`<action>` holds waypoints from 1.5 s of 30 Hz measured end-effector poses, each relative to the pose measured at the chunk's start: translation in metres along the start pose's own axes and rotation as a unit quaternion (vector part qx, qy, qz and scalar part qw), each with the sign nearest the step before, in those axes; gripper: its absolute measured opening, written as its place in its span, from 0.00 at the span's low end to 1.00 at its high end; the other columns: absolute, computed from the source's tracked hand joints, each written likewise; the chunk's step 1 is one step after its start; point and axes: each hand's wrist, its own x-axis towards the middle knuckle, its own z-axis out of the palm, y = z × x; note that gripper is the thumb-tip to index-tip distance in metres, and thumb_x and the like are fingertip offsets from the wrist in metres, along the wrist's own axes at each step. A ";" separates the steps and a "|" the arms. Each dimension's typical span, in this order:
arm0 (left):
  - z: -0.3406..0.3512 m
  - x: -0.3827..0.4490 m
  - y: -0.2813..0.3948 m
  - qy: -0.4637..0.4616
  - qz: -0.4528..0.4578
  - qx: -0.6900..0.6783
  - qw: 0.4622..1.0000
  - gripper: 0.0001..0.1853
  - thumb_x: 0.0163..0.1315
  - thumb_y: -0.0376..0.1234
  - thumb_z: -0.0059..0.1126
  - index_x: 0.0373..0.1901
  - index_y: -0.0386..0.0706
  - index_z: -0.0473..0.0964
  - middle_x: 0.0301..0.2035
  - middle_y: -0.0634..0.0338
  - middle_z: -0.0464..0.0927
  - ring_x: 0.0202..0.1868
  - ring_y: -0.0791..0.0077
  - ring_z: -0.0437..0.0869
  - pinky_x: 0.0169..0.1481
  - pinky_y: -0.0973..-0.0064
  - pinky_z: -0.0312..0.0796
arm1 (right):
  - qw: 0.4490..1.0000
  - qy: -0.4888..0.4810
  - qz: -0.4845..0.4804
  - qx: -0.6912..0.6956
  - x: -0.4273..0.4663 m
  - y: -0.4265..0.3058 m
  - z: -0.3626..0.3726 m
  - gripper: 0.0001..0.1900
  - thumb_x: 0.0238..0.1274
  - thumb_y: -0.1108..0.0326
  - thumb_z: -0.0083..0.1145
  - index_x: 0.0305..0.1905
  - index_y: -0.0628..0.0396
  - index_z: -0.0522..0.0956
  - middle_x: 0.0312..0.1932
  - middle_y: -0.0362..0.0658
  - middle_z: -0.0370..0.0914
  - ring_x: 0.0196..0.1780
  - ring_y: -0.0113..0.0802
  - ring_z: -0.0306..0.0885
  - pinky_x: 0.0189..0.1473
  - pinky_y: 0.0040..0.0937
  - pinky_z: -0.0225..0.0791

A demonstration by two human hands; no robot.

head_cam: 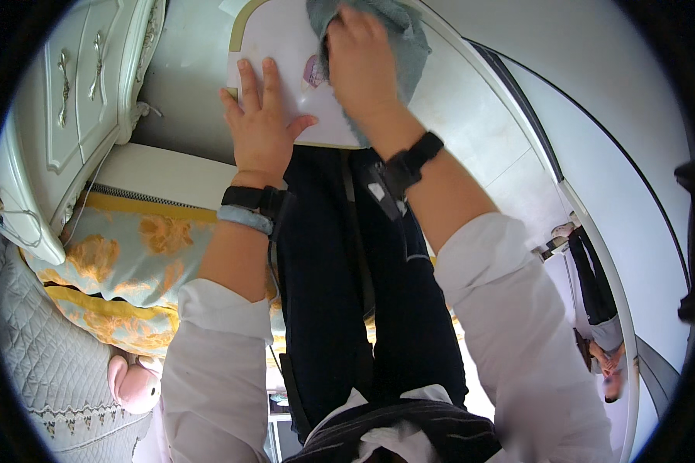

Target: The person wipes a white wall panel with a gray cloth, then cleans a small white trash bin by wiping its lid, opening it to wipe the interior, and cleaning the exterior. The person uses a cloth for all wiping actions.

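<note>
A flat pale pink board with rounded corners and an olive-yellow rim lies in front of my legs. A small printed picture shows on its face, partly behind the cloth. My left hand rests flat on the board's left side, fingers spread, holding nothing. Bunched under the fingers of my right hand is a grey-green towel cloth, pressed on the board's right side and hanging past its edge. The board's far edge runs out of view at the top.
To the left stands a white cabinet with ornate metal handles. Below it are floral bedding, a quilted grey cover and a pink plush toy. A mirrored panel on the right shows a person.
</note>
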 end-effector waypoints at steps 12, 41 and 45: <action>-0.001 0.000 0.000 -0.031 0.005 0.051 0.998 0.58 0.46 0.56 0.70 0.75 0.41 0.50 0.71 0.35 0.50 0.70 0.36 0.55 0.72 0.42 0.50 | 0.996 0.067 0.059 -0.008 -0.001 0.025 0.000 0.17 0.49 0.75 0.57 0.48 0.58 0.79 0.54 0.45 0.74 0.60 0.50 0.69 0.62 0.45 0.64; -0.001 0.001 0.000 0.001 0.009 -0.010 1.000 0.56 0.44 0.50 0.75 0.75 0.52 0.53 0.74 0.46 0.50 0.64 0.23 0.56 0.66 0.39 0.57 | 0.995 -0.024 -0.047 0.080 -0.050 0.018 -0.018 0.22 0.49 0.76 0.56 0.53 0.55 0.80 0.58 0.44 0.75 0.58 0.45 0.72 0.61 0.40 0.65; 0.002 0.000 -0.001 0.014 0.019 -0.005 1.000 0.57 0.43 0.49 0.75 0.75 0.48 0.53 0.73 0.46 0.50 0.65 0.24 0.56 0.67 0.40 0.58 | 0.998 0.011 -0.014 0.054 -0.010 0.033 0.002 0.21 0.48 0.79 0.55 0.51 0.56 0.80 0.56 0.44 0.76 0.58 0.46 0.72 0.61 0.43 0.66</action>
